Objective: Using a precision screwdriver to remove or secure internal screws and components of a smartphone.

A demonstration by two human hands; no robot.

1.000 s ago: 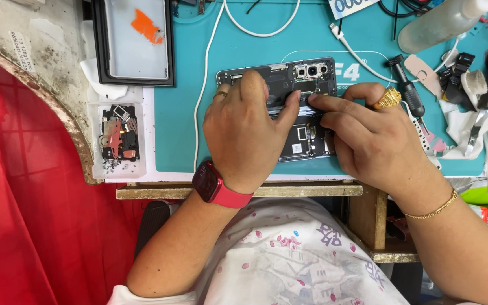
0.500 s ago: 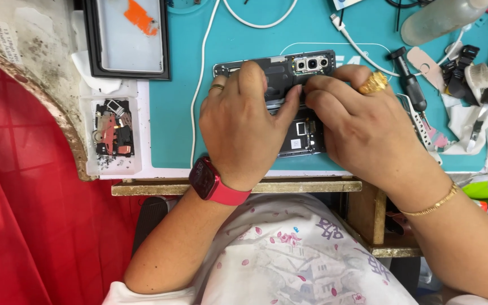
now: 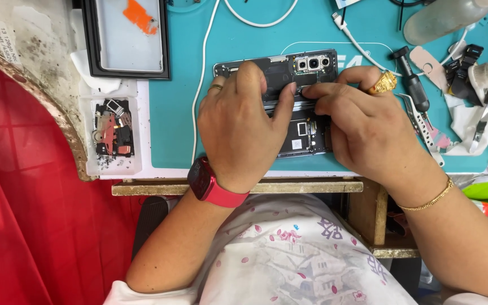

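Observation:
An opened phone (image 3: pixel 306 68) with its back off lies on the teal work mat (image 3: pixel 176 124), camera block at its upper right. My left hand (image 3: pixel 241 121), with a red watch on the wrist, rests flat over the phone's left half and presses it down. My right hand (image 3: pixel 362 127), wearing a gold ring and a bracelet, covers the right half. Its fingertips meet the left thumb at the phone's middle band. Much of the phone's inside is hidden under both hands.
A small clear tray of phone parts (image 3: pixel 113 135) sits at the mat's left. A black-framed screen panel (image 3: pixel 128 36) lies at the top left. White cables (image 3: pixel 207 73), a screwdriver (image 3: pixel 410 85), tweezers (image 3: pixel 422 124) and assorted tools lie to the right. Red cloth (image 3: pixel 18 214) hangs left.
The view has shifted slightly. My hands stay on the phone, and the fingertips have moved closer together at its middle.

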